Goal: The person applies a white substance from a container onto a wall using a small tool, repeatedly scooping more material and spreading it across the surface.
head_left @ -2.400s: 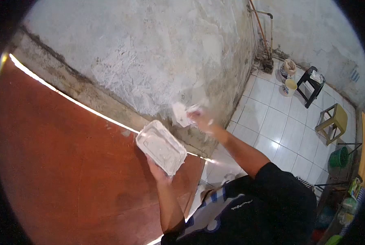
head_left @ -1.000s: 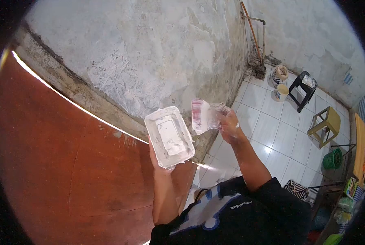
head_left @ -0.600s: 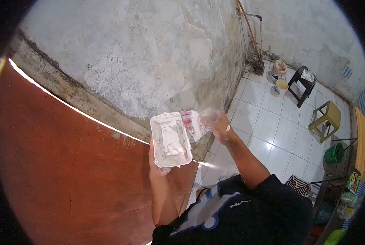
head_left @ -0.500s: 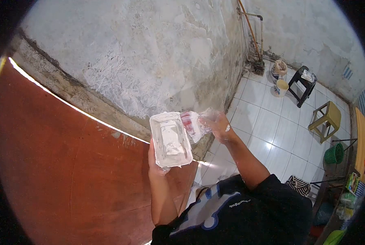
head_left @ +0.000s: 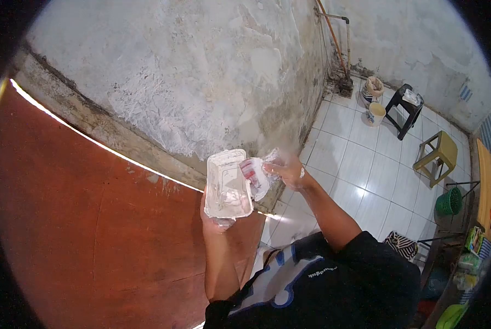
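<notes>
My left hand is wrapped round the lower left side of a white rectangular tub, whose inner walls and floor are smeared with white wall putty. In my right hand is a thin, flat scraper-like piece, coated in white putty with red showing through. Its lower left edge is right at the tub's right rim. White smears mark my right wrist and the fingers of both hands.
A rough grey wall with fresh white patches rises ahead. A red-brown panel lies at left. On the white tiled floor stand a dark stool, an olive stool, a small bucket and a green basket.
The tub is tilted slightly differently, and the putty inside looks more spread. My right hand has shifted a little left and down, with the scraper-like piece turned more downward.
</notes>
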A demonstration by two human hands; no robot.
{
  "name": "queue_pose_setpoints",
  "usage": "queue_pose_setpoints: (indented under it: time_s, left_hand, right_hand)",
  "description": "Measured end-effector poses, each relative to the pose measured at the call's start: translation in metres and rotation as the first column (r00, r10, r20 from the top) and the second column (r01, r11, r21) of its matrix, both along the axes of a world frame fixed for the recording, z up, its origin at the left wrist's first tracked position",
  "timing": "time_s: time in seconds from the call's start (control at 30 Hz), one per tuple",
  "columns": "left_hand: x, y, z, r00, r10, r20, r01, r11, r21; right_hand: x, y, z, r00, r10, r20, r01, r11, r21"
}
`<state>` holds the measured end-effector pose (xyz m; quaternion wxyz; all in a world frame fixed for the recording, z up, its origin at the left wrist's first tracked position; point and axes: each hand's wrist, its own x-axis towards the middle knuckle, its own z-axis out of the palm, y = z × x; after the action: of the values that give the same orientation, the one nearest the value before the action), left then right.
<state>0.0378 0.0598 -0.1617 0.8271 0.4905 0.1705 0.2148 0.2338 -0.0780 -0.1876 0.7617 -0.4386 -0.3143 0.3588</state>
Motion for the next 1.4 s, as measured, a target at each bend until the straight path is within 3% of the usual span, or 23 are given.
queue_pose_setpoints:
  time_s: [0.03, 0.07, 0.1, 0.13, 0.37, 0.43, 0.47, 0.53, 0.67, 0.73, 0.77, 0.83, 0.87, 0.93, 0.97, 1.03, 1.07, 1.13, 1.17, 1.23, 1.27, 1.33, 1.4]
  left_hand:
    - [0.001, -0.005, 0.007, 0.995, 0.057, -0.080, -0.030, 0.953, 0.301]
    - [0.003, -0.007, 0.012, 0.995, 0.054, -0.080, -0.028, 0.953, 0.300]
    - [0.005, -0.009, 0.017, 1.000, 0.027, 0.004, -0.026, 0.995, -0.092]
    - [0.006, -0.011, 0.020, 0.995, 0.034, 0.092, 0.014, 0.884, -0.467]
    - [-0.010, -0.010, 0.034, 0.981, 0.050, 0.187, 0.034, 0.907, -0.420]
    - [-0.011, -0.006, 0.037, 0.944, 0.257, 0.208, -0.194, 0.940, -0.281]
    - [-0.020, -0.002, 0.034, 0.947, 0.249, 0.205, -0.207, 0.957, -0.205]
    - [-0.027, -0.013, 0.049, 0.927, 0.304, 0.218, -0.285, 0.951, -0.115]
    - [-0.041, -0.012, 0.067, 0.904, 0.389, 0.176, -0.382, 0.921, -0.070]
    - [-0.047, -0.010, 0.070, 0.908, 0.399, 0.128, -0.390, 0.916, -0.092]
    - [-0.049, -0.012, 0.072, 0.891, 0.436, 0.131, -0.418, 0.897, -0.142]
    - [-0.055, -0.010, 0.072, 0.869, 0.477, 0.130, -0.451, 0.872, -0.189]
    - [-0.059, -0.009, 0.069, 0.859, 0.505, 0.084, -0.481, 0.852, -0.205]
    - [-0.064, -0.005, 0.064, 0.842, 0.538, 0.040, -0.517, 0.826, -0.225]
    - [-0.067, -0.003, 0.062, 0.865, 0.499, 0.049, -0.482, 0.854, -0.198]
    - [-0.068, -0.001, 0.059, 0.886, 0.461, 0.058, -0.446, 0.878, -0.174]
    - [-0.068, 0.001, 0.058, 0.885, 0.462, 0.062, -0.442, 0.874, -0.199]
    - [-0.063, 0.005, 0.056, 0.885, 0.459, 0.078, -0.433, 0.873, -0.224]
    - [-0.062, 0.006, 0.054, 0.886, 0.459, 0.067, -0.439, 0.877, -0.196]
    - [-0.061, 0.009, 0.050, 0.888, 0.457, 0.057, -0.442, 0.881, -0.169]
    - [-0.061, 0.010, 0.047, 0.898, 0.434, 0.075, -0.414, 0.890, -0.190]
    - [-0.060, 0.010, 0.048, 0.908, 0.409, 0.096, -0.383, 0.900, -0.208]
    - [-0.057, 0.008, 0.051, 0.898, 0.434, 0.071, -0.415, 0.890, -0.186]
  right_hand:
    - [0.000, -0.001, -0.001, 1.000, 0.016, 0.027, -0.015, 1.000, -0.023]
    - [-0.001, -0.001, -0.003, 1.000, 0.013, 0.026, -0.013, 1.000, -0.024]
    - [-0.004, -0.001, -0.005, 0.999, 0.037, 0.040, -0.036, 0.999, -0.025]
    - [-0.006, -0.001, -0.007, 0.997, 0.061, 0.053, -0.059, 0.998, -0.026]
    - [-0.005, -0.002, -0.028, 0.981, 0.195, -0.007, -0.195, 0.979, -0.050]
    - [-0.001, 0.007, -0.055, 0.926, 0.272, -0.262, -0.259, 0.962, 0.085]
    - [0.000, 0.016, -0.067, 0.924, 0.275, -0.265, -0.261, 0.962, 0.085]
    - [0.000, 0.040, -0.086, 0.798, 0.203, -0.567, -0.082, 0.969, 0.232]
    - [0.000, 0.096, -0.129, 0.796, -0.010, -0.606, 0.096, 0.989, 0.110]
    - [0.002, 0.119, -0.122, 0.846, -0.349, -0.403, 0.373, 0.928, -0.019]
    - [0.005, 0.127, -0.118, 0.846, -0.344, -0.408, 0.372, 0.928, -0.013]
    - [0.000, 0.122, -0.050, 0.803, -0.590, 0.083, 0.568, 0.715, -0.409]
    - [-0.005, 0.138, -0.053, 0.807, -0.585, 0.080, 0.562, 0.718, -0.410]
    - [-0.014, 0.170, -0.060, 0.498, -0.683, 0.535, 0.758, 0.643, 0.115]
    - [-0.025, 0.175, -0.063, 0.501, -0.679, 0.537, 0.753, 0.647, 0.115]
    - [-0.054, 0.169, -0.063, 0.600, -0.380, 0.704, 0.613, 0.783, -0.100]
    - [-0.055, 0.162, -0.069, 0.599, -0.381, 0.705, 0.614, 0.784, -0.098]
    - [-0.037, 0.138, -0.083, 0.400, -0.511, 0.760, 0.511, 0.813, 0.278]
    - [-0.027, 0.128, -0.085, 0.398, -0.512, 0.761, 0.511, 0.813, 0.280]
    - [-0.003, 0.115, -0.078, 0.616, -0.437, 0.655, 0.571, 0.821, 0.011]
    - [0.007, 0.117, -0.069, 0.616, -0.438, 0.654, 0.573, 0.819, 0.009]
    - [0.029, 0.124, -0.044, 0.834, -0.480, 0.272, 0.552, 0.716, -0.427]
    - [0.030, 0.134, -0.021, 0.786, -0.541, 0.300, 0.616, 0.732, -0.293]
